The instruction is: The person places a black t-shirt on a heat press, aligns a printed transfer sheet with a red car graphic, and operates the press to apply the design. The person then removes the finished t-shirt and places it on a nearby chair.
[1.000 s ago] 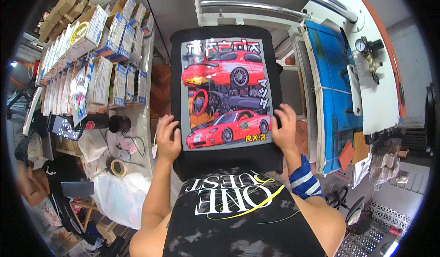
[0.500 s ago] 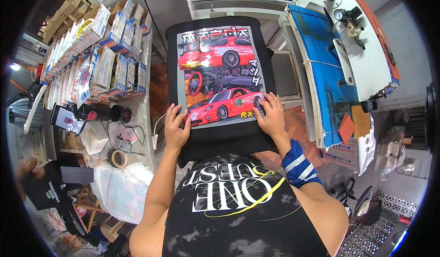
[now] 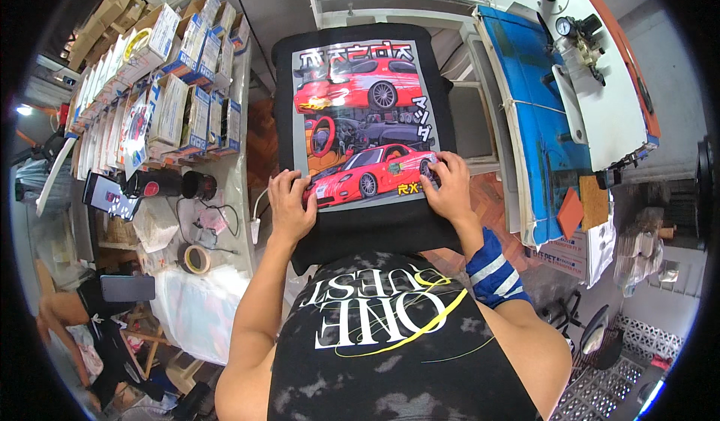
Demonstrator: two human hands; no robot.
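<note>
A printed film sheet with red cars and a grey border lies on a black T-shirt, which is spread over a flat board. At the sheet's lower left corner rests my left hand, its fingers bent and apart, the thumb reaching onto the print. My right hand touches the lower right edge with curled, parted fingers and the thumb on the sheet. Both hands press on the sheet and shirt from above; neither visibly grips anything. What lies beneath the fingertips is hidden.
Open boxes of papers crowd a table at left, with a tape roll, a phone and plastic-covered sheets nearer me. Another person's arm shows at lower left. A blue-topped press with a gauge stands at right.
The fingers of both my hands are a little more bent; the sheet stays in place on the shirt. At lower left the other person has shifted and their arm now hangs lower. The view has tilted slightly.
</note>
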